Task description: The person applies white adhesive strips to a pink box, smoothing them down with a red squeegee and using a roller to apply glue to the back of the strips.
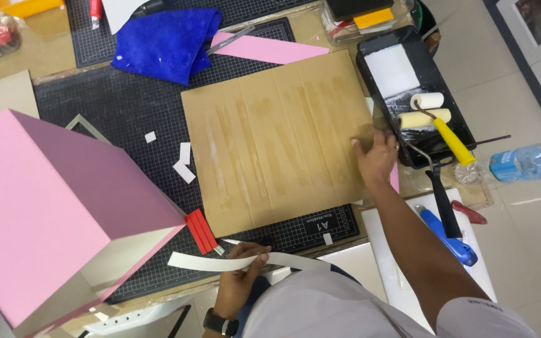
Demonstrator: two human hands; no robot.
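left hand [238, 275] has its fingers pinched on a long white paper strip [233, 261] near the tabletop edge, right hand [376, 159] pressed flat and open on the cardboard sheet [277, 144]. I'd guess the strip could sag and crease, or that wrist bumps the paint tray [433, 81]

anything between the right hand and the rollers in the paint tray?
Nothing visible. The right hand rests on the cardboard sheet's right edge, beside the black tray. Only the tray's low rim separates it from the yellow-handled roller. The left hand holds a white paper strip.
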